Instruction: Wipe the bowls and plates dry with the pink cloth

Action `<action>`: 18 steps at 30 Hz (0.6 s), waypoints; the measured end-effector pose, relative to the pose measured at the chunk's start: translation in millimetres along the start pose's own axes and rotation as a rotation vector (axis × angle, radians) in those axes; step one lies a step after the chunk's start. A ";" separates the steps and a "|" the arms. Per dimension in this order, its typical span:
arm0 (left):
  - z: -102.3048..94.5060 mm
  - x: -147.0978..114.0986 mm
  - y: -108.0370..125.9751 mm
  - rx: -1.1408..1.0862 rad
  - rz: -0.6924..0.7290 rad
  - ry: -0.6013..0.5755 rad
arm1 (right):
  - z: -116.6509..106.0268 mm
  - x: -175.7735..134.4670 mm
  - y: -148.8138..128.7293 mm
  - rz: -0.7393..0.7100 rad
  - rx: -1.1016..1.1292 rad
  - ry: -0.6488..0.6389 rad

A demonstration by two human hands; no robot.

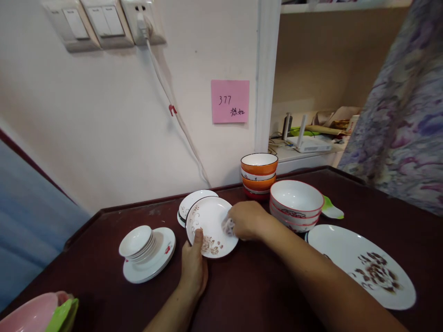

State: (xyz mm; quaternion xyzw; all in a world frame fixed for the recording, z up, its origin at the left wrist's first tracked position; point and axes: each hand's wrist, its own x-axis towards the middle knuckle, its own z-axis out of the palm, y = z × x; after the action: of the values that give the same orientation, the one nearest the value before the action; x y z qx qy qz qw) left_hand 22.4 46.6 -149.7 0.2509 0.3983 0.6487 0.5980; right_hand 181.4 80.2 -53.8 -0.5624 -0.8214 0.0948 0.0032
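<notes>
My left hand (pixel 194 265) grips the lower left rim of a white plate (pixel 211 226) with brown flowers, thumb on top. The plate is raised and tilted toward me. At its right side my right hand (pixel 247 219) is closed on a crumpled whitish cloth (pixel 228 226), pressed against the plate's face. Behind the held plate lie more white plates (pixel 199 197), partly hidden by it. Just past my right hand stand a stack of white bowls with red rims (pixel 296 203) and a stack of orange and white bowls (pixel 259 173).
Small white dishes (pixel 135 240) sit on stacked white plates (pixel 148 272) at left. A pink dish (pixel 31 313) is at the near left. A large oval platter (pixel 360 258) lies under my right forearm, near a green-edged dish (pixel 332 210). A white cord (pixel 185 131) runs down the wall.
</notes>
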 end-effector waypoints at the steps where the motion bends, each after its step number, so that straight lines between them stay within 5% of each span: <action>1: 0.5 -0.6 0.4 0.001 -0.005 0.000 | 1.4 1.7 1.3 0.044 -0.005 0.070; 5: 1.0 -3.6 1.2 0.015 -0.029 -0.060 | 8.3 5.4 -5.1 0.101 0.019 0.281; 9: -0.7 -3.9 0.5 0.018 -0.051 -0.155 | 16.9 3.8 -21.6 -0.172 0.180 0.358; 13: -2.8 -3.3 -0.6 -0.046 0.047 -0.139 | 22.9 4.3 -28.1 -0.507 0.362 0.242; 18: -2.8 -2.2 0.1 -0.057 0.026 -0.080 | 11.5 1.4 -21.7 -0.515 0.275 -0.022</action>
State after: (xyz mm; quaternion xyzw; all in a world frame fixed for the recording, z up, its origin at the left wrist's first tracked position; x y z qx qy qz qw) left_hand 20.4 43.8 -150.9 0.2647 0.3524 0.6568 0.6118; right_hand 159.5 72.2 -61.8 -0.3286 -0.9166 0.2074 0.0944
